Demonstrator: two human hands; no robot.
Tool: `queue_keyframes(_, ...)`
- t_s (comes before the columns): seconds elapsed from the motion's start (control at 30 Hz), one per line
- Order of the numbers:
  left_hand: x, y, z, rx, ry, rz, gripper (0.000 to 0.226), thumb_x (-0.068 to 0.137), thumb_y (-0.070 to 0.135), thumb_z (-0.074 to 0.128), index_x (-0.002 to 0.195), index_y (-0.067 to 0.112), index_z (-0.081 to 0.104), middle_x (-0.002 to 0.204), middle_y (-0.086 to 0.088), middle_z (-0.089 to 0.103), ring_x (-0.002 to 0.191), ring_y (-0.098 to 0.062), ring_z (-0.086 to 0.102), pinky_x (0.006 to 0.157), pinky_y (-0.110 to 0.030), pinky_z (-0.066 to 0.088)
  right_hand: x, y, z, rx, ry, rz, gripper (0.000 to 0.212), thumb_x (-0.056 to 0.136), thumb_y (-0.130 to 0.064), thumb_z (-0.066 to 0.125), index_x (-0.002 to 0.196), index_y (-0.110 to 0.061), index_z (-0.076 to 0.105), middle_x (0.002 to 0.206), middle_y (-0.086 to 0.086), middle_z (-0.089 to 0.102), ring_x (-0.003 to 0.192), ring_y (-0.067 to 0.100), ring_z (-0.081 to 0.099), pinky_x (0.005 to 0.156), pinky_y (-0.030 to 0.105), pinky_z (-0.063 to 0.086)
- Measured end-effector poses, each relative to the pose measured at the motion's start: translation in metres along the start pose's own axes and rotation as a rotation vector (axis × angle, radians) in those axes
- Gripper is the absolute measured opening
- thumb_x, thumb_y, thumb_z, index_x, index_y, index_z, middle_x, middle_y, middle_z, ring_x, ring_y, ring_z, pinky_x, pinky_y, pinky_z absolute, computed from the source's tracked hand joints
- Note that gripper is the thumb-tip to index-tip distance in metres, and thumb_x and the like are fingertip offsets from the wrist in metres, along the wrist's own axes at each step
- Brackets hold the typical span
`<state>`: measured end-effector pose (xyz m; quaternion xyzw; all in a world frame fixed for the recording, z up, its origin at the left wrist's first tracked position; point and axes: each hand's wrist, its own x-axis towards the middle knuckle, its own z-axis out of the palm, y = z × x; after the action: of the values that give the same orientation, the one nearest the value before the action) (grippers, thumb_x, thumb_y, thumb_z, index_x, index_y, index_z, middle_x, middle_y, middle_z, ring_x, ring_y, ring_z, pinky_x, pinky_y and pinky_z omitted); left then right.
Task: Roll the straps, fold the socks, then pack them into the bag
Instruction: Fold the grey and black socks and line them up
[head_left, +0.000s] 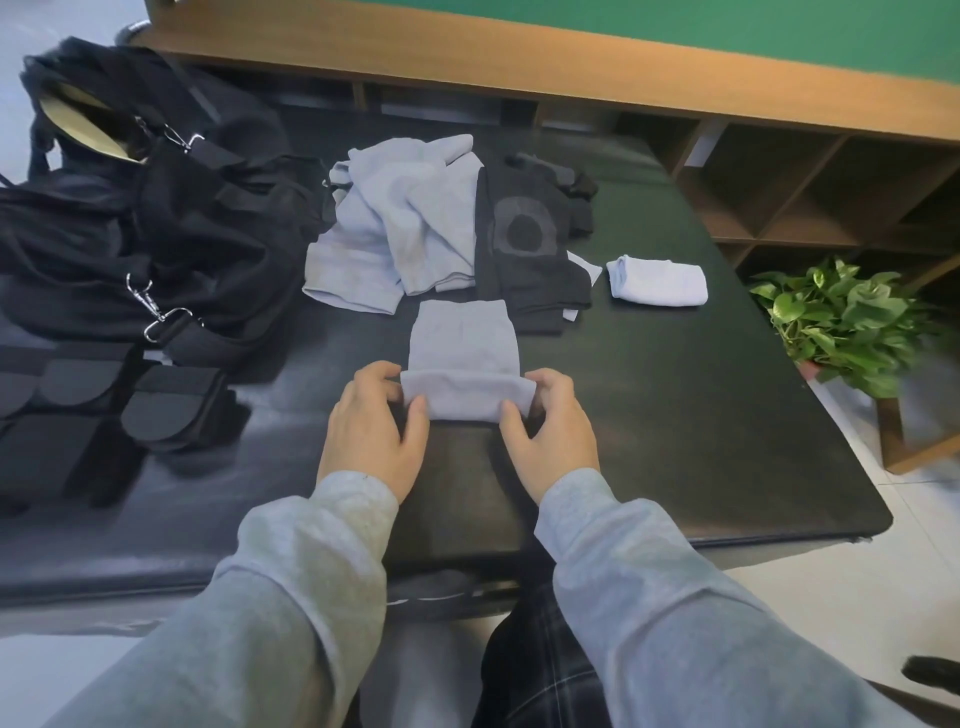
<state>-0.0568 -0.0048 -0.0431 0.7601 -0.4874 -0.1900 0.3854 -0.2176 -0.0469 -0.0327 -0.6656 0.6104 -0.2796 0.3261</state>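
Sock-folding step: left hand (371, 421) and right hand (553, 421) pinch the rolled near end of a light sock (465, 358) just nearer the person than the sock pile (400, 223), next rolling away toward it.

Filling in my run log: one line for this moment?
step: folding sock | left hand: grips sock | right hand: grips sock | bag: unpacked

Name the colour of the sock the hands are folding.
Light blue-grey sock, plain; seen in the head view.

Left hand (375, 435), right hand (551, 425) grip half-rolled sock (465, 364).
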Motion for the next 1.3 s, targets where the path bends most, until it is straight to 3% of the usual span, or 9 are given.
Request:
queue_keyframes(0.17,0.000,0.002,0.000,0.018,0.011,-0.034,0.016,0.092,0.026,0.052,0.093,0.023,0.037,0.099,0.003,0.045,0.100,-0.020,0.050,0.081,-0.027,0.034,0.001,0.003,0.002,0.028,0.032,0.016,0.024,0.092,-0.031,0.058,0.095,-0.026,0.035,0.085,-0.012,0.050,0.084,0.013,0.050,0.072,0.020,0.034)
queue_keyframes(0.27,0.001,0.001,0.000,0.070,-0.014,-0.016,0.005,0.094,0.025,0.046,0.098,0.026,0.043,0.100,0.001,0.049,0.100,-0.018,0.046,0.083,-0.030,0.037,0.004,0.006,0.004,-0.038,0.038,-0.020,0.016,0.094,-0.030,0.054,0.088,-0.024,0.041,0.086,-0.006,0.050,0.086,0.018,0.049,0.074,0.026,0.039)
queue_keyframes(0.4,0.003,-0.003,0.002,0.162,-0.022,0.084,0.026,0.094,0.009,0.041,0.114,0.017,0.056,0.106,-0.001,0.058,0.113,-0.016,0.037,0.091,-0.034,0.039,0.006,0.008,0.006,-0.108,0.056,-0.114,0.008,0.096,-0.018,0.049,0.098,-0.017,0.057,0.080,-0.017,0.048,0.090,0.016,0.045,0.081,0.029,0.039)
queue_keyframes(0.57,0.004,-0.007,0.005,0.202,-0.004,0.125,0.028,0.090,0.008,0.046,0.113,0.016,0.061,0.112,-0.001,0.057,0.113,-0.019,0.038,0.094,-0.033,0.037,0.008,0.011,0.010,-0.185,0.080,-0.170,0.031,0.090,-0.011,0.051,0.119,-0.019,0.060,0.116,-0.007,0.055,0.104,0.012,0.044,0.090,0.022,0.037)
queue_keyframes(0.67,0.004,-0.007,0.006,0.255,0.010,0.168,0.028,0.084,0.019,0.058,0.112,0.019,0.061,0.123,0.002,0.050,0.116,-0.018,0.038,0.096,-0.032,0.031,0.007,0.009,0.009,-0.257,0.078,-0.168,0.041,0.086,-0.013,0.053,0.126,-0.022,0.056,0.129,-0.007,0.044,0.115,0.011,0.038,0.098,0.026,0.036)
queue_keyframes(0.8,0.004,-0.004,0.005,0.362,-0.088,0.223,0.042,0.085,0.031,0.057,0.126,0.029,0.048,0.147,0.014,0.032,0.134,-0.007,0.026,0.100,-0.028,0.019,0.007,0.005,0.008,-0.383,-0.014,-0.160,0.045,0.088,-0.017,0.048,0.131,-0.027,0.045,0.154,-0.015,0.015,0.139,0.004,0.014,0.106,0.024,0.017)
queue_keyframes(0.87,0.005,-0.004,0.005,0.406,-0.128,0.241,0.047,0.089,0.032,0.050,0.135,0.034,0.039,0.150,0.018,0.028,0.138,-0.003,0.020,0.100,-0.027,0.017,0.009,0.004,0.008,-0.403,-0.066,-0.152,0.048,0.089,-0.020,0.046,0.136,-0.028,0.039,0.155,-0.018,0.015,0.142,0.002,0.008,0.108,0.025,0.013)
queue_keyframes(0.97,0.005,-0.004,0.005,0.421,-0.136,0.237,0.049,0.091,0.027,0.045,0.138,0.036,0.035,0.149,0.019,0.030,0.139,-0.002,0.020,0.101,-0.026,0.016,0.010,0.004,0.008,-0.399,-0.050,-0.153,0.052,0.089,-0.023,0.047,0.139,-0.029,0.035,0.150,-0.018,0.028,0.138,0.003,0.019,0.108,0.026,0.013)
queue_keyframes(1.3,0.005,-0.005,0.005,0.332,-0.083,0.246,0.051,0.087,0.003,0.043,0.130,0.030,0.047,0.139,0.014,0.044,0.128,-0.007,0.035,0.098,-0.024,0.018,0.008,0.007,0.010,-0.430,0.006,-0.175,0.048,0.087,-0.014,0.045,0.133,-0.026,0.047,0.131,-0.010,0.042,0.123,0.012,0.031,0.101,0.022,0.021)
